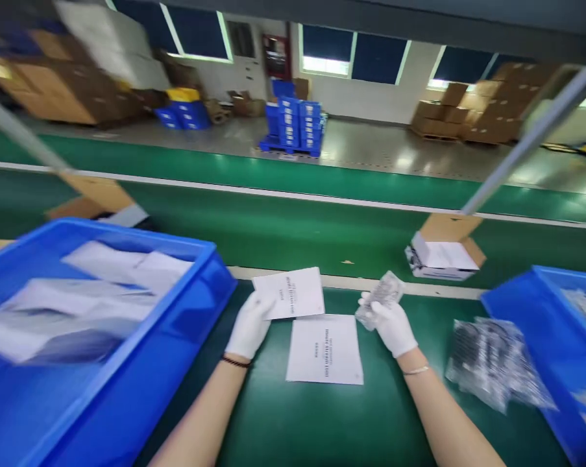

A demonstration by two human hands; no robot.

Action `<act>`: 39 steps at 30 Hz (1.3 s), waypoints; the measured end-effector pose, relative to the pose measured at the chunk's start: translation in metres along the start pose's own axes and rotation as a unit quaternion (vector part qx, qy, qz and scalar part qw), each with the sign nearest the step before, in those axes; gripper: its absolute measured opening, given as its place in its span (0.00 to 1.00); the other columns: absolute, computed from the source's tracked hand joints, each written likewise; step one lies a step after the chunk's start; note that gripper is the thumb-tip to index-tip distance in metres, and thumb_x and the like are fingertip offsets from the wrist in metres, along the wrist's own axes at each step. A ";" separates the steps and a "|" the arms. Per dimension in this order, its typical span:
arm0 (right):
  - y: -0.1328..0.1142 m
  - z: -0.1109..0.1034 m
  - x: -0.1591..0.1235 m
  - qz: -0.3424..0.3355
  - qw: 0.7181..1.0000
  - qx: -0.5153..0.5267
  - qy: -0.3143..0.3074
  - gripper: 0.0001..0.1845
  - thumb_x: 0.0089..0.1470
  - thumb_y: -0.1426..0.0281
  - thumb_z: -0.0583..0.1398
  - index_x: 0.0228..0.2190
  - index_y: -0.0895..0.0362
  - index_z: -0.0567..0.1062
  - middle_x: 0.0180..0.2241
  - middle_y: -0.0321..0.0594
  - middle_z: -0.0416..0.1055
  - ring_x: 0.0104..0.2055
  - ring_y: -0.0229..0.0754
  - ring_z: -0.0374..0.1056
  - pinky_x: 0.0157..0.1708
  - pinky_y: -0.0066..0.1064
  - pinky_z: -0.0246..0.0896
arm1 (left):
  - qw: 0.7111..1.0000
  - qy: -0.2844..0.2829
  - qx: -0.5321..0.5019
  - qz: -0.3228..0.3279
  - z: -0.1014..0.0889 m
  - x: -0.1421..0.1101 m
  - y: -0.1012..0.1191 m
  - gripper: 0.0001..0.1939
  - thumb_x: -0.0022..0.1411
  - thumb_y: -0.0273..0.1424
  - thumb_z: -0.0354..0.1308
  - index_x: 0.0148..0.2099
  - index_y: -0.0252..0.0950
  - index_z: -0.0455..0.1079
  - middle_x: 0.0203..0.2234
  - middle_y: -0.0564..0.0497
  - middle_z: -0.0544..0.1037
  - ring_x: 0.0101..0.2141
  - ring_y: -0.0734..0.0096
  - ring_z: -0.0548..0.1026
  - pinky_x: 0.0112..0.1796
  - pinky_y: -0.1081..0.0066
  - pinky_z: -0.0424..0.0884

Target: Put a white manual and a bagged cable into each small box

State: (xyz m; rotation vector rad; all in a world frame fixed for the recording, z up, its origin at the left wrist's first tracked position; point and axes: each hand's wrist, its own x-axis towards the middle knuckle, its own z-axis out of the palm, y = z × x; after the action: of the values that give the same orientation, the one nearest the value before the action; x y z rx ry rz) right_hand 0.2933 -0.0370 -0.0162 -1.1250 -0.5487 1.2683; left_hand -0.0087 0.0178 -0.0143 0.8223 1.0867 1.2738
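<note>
My left hand (250,324), in a white glove, grips a white printed booklet (297,293) by its left edge, above the table. Just below it, a second printed booklet (326,350) lies flat on the green table (283,421), its top edge close to the held one. My right hand (392,324), also gloved, has its fingers closed on a small clear plastic bag (389,290); what is inside is too blurred to name. To the right of that hand, several clear bags with dark contents (494,357) lie on the table.
A blue bin (190,305) with white papers stands at left; another blue bin (521,292) with bagged items is at right. Beyond the table runs a green conveyor (293,227) carrying an open box (446,256) and another open box (102,201). Slanted metal posts flank the view.
</note>
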 end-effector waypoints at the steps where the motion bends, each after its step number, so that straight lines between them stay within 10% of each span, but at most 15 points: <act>1: 0.001 -0.001 0.000 0.002 1.000 -0.013 0.005 0.28 0.33 0.61 0.75 0.38 0.61 0.79 0.43 0.55 0.78 0.44 0.57 0.75 0.45 0.49 0.71 | 1.000 0.002 -0.019 -0.003 0.001 0.000 -0.002 0.18 0.49 0.37 0.67 0.43 0.38 0.73 0.48 0.42 0.78 0.53 0.49 0.73 0.56 0.54 0.69; 12: 0.001 0.001 -0.004 0.046 0.997 -0.048 0.029 0.35 0.29 0.63 0.76 0.42 0.59 0.77 0.45 0.56 0.77 0.47 0.64 0.74 0.49 0.59 0.69 | 0.987 -0.036 -0.154 -0.017 -0.001 -0.001 -0.005 0.22 0.49 0.31 0.71 0.47 0.33 0.75 0.50 0.38 0.77 0.50 0.51 0.75 0.54 0.58 0.69; 39: 0.012 -0.008 0.003 0.036 0.991 -0.125 -0.036 0.34 0.42 0.56 0.73 0.48 0.59 0.76 0.51 0.53 0.75 0.51 0.57 0.73 0.51 0.45 0.71 | 0.982 -0.071 -0.173 -0.005 0.001 -0.004 0.000 0.19 0.53 0.33 0.69 0.47 0.33 0.76 0.49 0.38 0.77 0.50 0.51 0.76 0.51 0.60 0.71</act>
State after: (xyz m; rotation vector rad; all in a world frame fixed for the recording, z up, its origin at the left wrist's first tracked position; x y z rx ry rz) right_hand 0.2948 -0.0384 -0.0307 -1.3210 -0.7425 1.3320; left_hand -0.0079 0.0137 -0.0134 0.6304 0.7265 1.3264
